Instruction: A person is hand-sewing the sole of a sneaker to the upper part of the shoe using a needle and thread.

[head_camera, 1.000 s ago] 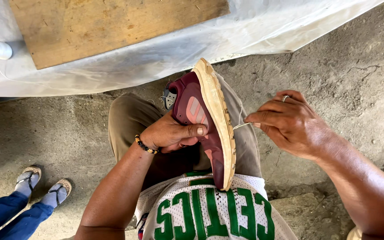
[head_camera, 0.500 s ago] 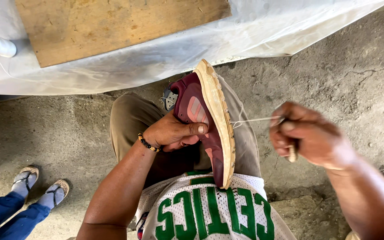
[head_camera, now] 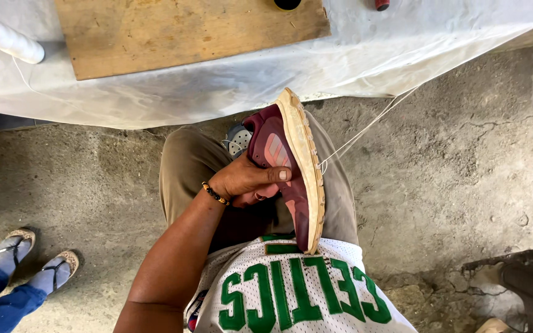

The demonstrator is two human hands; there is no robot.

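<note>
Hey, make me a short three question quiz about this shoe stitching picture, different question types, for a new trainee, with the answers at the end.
1. True or false: the left hand grips the maroon sneaker with the tan rubber sole against the lap.
2. Multiple choice: the thin white thread runs from the sole toward the
A. lower left
B. upper right
C. bottom edge
3. Fill in: the flat wooden board lies on a white ____ sheet.

Key
1. True; the thumb lies across the upper.
2. B; it is stretched taut, and the right hand is out of view.
3. plastic
</note>
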